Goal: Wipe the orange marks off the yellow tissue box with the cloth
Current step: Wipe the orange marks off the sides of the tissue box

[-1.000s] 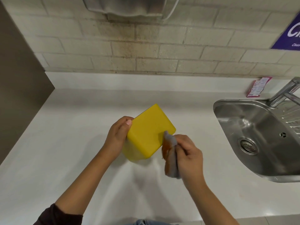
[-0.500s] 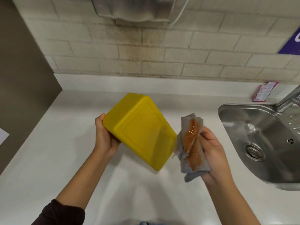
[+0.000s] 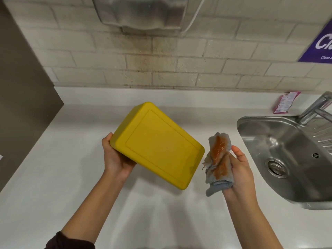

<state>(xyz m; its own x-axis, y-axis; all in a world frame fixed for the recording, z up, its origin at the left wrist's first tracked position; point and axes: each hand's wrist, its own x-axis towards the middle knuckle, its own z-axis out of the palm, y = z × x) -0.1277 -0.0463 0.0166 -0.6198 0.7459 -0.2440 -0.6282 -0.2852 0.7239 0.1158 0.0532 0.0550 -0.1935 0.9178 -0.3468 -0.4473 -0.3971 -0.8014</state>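
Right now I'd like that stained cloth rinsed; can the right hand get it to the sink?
Probably yes: the right hand holds the cloth close beside the sink, and nothing stands between them.

You have a white counter (image 3: pixel 53 177) before you, running back to a pale brick wall (image 3: pixel 215 69) with a dark stain down its middle. Above the stain hangs a shiny metal unit (image 3: pixel 143 13), a white cable (image 3: pixel 193 22) at its right side. A brown panel (image 3: pixel 21 78) stands at your left. At your right a steel sink (image 3: pixel 280 141) sits in the counter, with its drain (image 3: pixel 277 167), a wire rack (image 3: pixel 323 133) and a tap (image 3: pixel 318 108). A pink packet (image 3: pixel 285 102) lies near the tap; a purple sign (image 3: pixel 319 44) shows top right
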